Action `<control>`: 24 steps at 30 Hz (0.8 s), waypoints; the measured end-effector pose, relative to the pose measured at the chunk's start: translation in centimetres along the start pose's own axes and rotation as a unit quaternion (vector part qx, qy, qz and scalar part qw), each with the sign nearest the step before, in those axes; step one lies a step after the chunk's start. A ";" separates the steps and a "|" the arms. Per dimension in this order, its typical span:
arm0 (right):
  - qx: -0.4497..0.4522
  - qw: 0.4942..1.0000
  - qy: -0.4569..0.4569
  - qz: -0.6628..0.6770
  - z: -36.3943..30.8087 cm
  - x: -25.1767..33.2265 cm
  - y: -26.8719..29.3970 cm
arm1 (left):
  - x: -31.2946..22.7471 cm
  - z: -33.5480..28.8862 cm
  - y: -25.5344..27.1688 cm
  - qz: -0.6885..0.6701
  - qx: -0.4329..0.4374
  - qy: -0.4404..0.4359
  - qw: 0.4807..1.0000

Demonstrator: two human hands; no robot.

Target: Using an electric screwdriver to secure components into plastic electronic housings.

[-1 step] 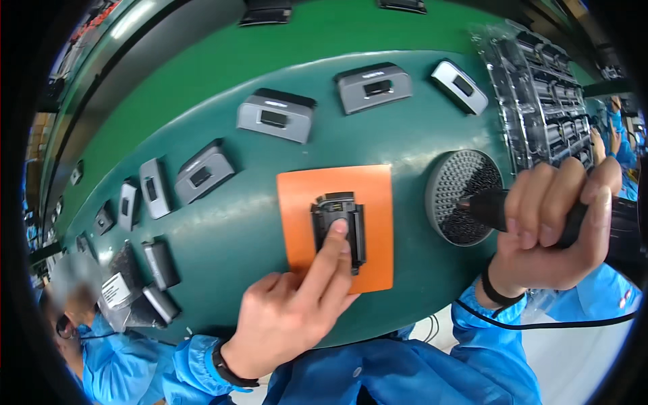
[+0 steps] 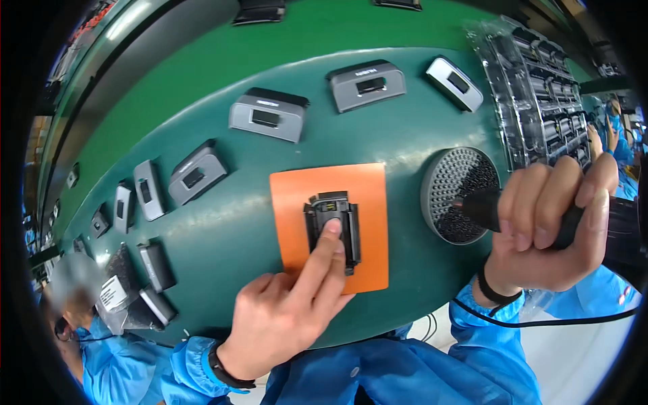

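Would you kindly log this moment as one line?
left hand: finger on black part | orange mat under part | right hand: grips black tool

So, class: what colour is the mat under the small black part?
Orange mat, clearest in the head view.

Right hand (image 2: 550, 223) hides the black tool's (image 2: 482, 206) handle.

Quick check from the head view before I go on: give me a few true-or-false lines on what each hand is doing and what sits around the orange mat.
1. The left hand presses a finger on the black part on the orange mat. True.
2. The right hand is empty. False: it grips a black tool.
3. The tool tip is over the round perforated disc. True.
4. The grey housings are stacked on the mat. False: they lie apart on the green belt.
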State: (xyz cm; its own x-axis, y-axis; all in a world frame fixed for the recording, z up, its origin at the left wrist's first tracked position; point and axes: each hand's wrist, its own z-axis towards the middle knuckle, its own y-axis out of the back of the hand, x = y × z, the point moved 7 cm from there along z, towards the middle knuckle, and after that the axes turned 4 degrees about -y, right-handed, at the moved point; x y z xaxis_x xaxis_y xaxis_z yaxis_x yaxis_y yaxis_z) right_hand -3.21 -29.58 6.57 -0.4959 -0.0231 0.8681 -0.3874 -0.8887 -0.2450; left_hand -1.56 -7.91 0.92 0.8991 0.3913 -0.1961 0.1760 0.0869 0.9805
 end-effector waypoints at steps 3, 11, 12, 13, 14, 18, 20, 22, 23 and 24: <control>0.003 1.000 -0.003 0.017 -0.4 -0.3 -0.1 | 0.1 0.2 -0.1 -0.023 0.013 -0.005 1.000; 0.031 0.999 -0.019 0.002 -0.9 -1.4 0.3 | -0.1 0.3 -0.4 -0.016 0.026 0.002 1.000; 0.031 0.999 -0.021 0.003 -1.0 -1.5 0.3 | -0.1 0.3 -0.5 -0.017 0.027 0.003 0.999; 0.034 0.999 -0.021 0.005 -1.0 -1.6 0.3 | -0.1 0.3 -0.4 -0.018 0.021 0.003 1.000; 0.036 0.999 -0.021 0.004 -1.0 -1.6 0.3 | -0.1 0.3 -0.5 -0.020 0.015 0.001 1.000; 0.029 0.999 -0.017 -0.007 -1.3 -1.7 0.1 | 0.2 0.3 -0.6 -0.023 0.021 0.001 1.000; 0.024 0.999 -0.012 -0.034 -1.6 -1.6 0.0 | 0.3 0.3 -0.6 -0.019 0.028 -0.005 0.999; 0.025 0.999 -0.008 -0.036 -1.6 -1.6 -0.4 | 0.4 0.1 -0.8 -0.017 0.017 -0.011 1.000; 0.023 0.999 -0.003 -0.040 -1.6 -1.4 -0.5 | 0.3 0.1 -0.8 -0.016 0.006 -0.020 1.000; 0.024 0.999 -0.003 -0.042 -1.7 -1.3 -0.6 | 0.3 0.1 -0.8 -0.018 0.004 -0.020 1.000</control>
State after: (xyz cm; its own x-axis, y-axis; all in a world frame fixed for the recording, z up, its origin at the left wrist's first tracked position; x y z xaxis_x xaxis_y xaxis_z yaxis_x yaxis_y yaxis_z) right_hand -3.66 -28.28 4.83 -0.4581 0.0487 0.8876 -0.3885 -0.9090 -0.1507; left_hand -1.37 -7.96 0.10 0.9073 0.3519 -0.2302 0.2113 0.0918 0.9731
